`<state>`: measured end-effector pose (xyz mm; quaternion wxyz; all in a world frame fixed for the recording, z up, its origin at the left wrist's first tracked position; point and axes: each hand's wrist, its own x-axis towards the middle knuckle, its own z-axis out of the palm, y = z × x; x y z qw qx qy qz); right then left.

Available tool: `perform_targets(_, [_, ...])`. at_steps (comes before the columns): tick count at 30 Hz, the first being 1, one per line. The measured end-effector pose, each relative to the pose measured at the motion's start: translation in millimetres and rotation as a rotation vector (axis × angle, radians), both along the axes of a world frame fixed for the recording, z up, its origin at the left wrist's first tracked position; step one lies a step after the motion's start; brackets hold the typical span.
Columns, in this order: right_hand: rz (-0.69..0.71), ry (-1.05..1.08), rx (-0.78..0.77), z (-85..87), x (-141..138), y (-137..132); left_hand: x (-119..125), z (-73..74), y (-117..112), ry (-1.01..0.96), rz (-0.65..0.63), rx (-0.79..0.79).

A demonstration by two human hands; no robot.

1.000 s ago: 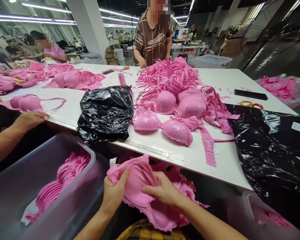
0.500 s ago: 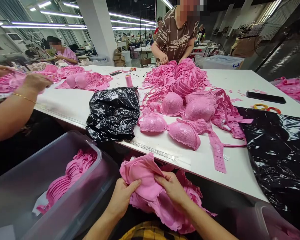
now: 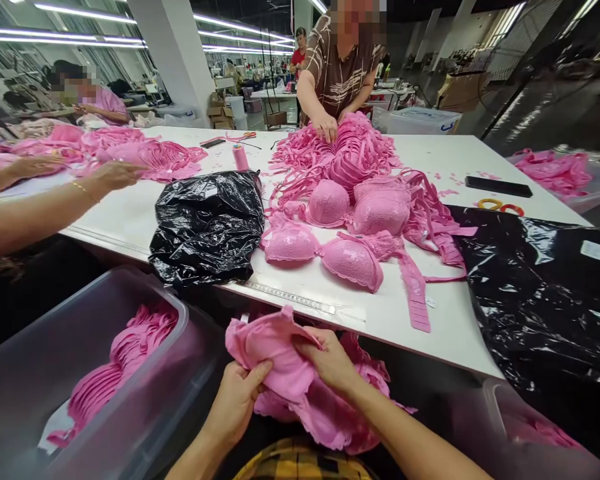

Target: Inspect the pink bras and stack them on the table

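A pink bra (image 3: pixel 280 357) is between my hands, just below the table's front edge, with its smooth inner side facing up. My left hand (image 3: pixel 241 393) grips its left edge, thumb on top and fingers hidden underneath. On the other side my right hand (image 3: pixel 330 363) is closed on the cloth, its fingertips tucked behind a fold. More pink lacy fabric hangs below, over my lap. On the table ahead lies another pink bra (image 3: pixel 353 261), cups up, in front of a long stacked row of pink bras (image 3: pixel 350 150).
A grey plastic bin (image 3: pixel 180 313) with stacked pink bras stands at my left. Black plastic bags lie on the white table (image 3: pixel 300 283), left (image 3: pixel 207 227) and right (image 3: pixel 540 280). Scissors (image 3: pixel 500 206) and a thread cone (image 3: pixel 240 158) rest there. A co-worker's arms (image 3: pixel 55 200) reach in from the left; another person stands opposite.
My right fingers have slid further behind the bra's fold. The view has shifted slightly right. The left co-worker's hands lowered to the table, and the person opposite reaches onto the stacked row.
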<state>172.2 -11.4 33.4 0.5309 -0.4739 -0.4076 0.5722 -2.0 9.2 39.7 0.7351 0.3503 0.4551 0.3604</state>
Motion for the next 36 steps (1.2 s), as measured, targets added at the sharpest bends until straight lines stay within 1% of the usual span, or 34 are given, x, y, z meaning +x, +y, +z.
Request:
perform_targets(3, [0.230, -0.062, 0.030, -1.4, 22, -11, -9, -2.6, 3, 0.028, 0.082, -0.007])
perform_targets(4, [0.268, -0.119, 0.027, -4.1, 30, -16, -13, -3.2, 4, 0.027, 0.088, -0.026])
perform_targets(5, [0.261, -0.185, 0.012, -8.2, 37, -20, -15, -3.8, 5, 0.018, 0.082, -0.049])
perform_targets(7, [0.180, -0.262, -0.069, -19.3, 46, -28, -19, -4.9, 7, -0.025, 0.054, -0.096])
perform_targets(9, [0.153, -0.240, -0.157, -31.3, 47, -32, -19, -6.3, 10, -0.074, 0.058, -0.130])
perform_targets(10, [0.167, -0.207, -0.192, -36.3, 46, -32, -18, -7.2, 11, -0.092, 0.083, -0.146])
perform_targets(12, [0.185, -0.151, -0.224, -42.3, 43, -31, -16, -9.5, 13, -0.129, 0.171, -0.187])
perform_targets(13, [0.161, -0.136, -0.225, -43.0, 43, -31, -16, -10.8, 13, -0.161, 0.225, -0.219])
perform_targets(15, [0.062, -0.109, -0.225, -40.3, 43, -31, -15, -14.2, 9, -0.264, 0.299, -0.302])
perform_targets(16, [0.005, -0.102, -0.221, -37.4, 44, -32, -15, -16.2, 6, -0.327, 0.301, -0.352])
perform_targets(17, [-0.045, -0.100, -0.217, -33.9, 45, -33, -16, -18.5, 1, -0.387, 0.276, -0.402])
perform_targets(19, [-0.127, -0.099, -0.202, -26.3, 46, -39, -18, -23.7, -7, -0.476, 0.191, -0.471])
perform_targets(21, [-0.210, -0.087, -0.177, -19.5, 45, -45, -21, -28.7, -14, -0.523, 0.137, -0.455])
perform_targets(23, [-0.306, -0.065, -0.151, -14.4, 40, -50, -22, -31.9, -19, -0.558, 0.117, -0.372])
perform_targets(25, [-0.383, -0.042, -0.136, -10.9, 31, -54, -18, -32.4, -23, -0.587, 0.046, -0.284])
perform_targets(27, [-0.426, -0.024, -0.121, -8.3, 21, -56, -9, -29.8, -27, -0.538, -0.055, -0.210])
perform_targets(28, [-0.431, -0.014, -0.111, -7.4, 15, -56, -4, -27.8, -29, -0.458, -0.075, -0.183])
perform_targets(29, [-0.425, -0.003, -0.098, -6.8, 11, -57, 1, -25.5, -30, -0.351, -0.066, -0.166])
perform_targets(32, [-0.348, 0.029, -0.083, -8.5, 2, -59, 12, -19.0, -26, -0.035, 0.074, -0.134])
perform_targets(34, [-0.277, 0.070, -0.116, -12.6, 2, -62, 13, -15.8, -21, 0.054, 0.129, -0.099])
perform_targets(36, [-0.256, 0.132, -0.154, -17.0, 5, -65, 11, -13.3, -18, 0.059, 0.137, -0.065])
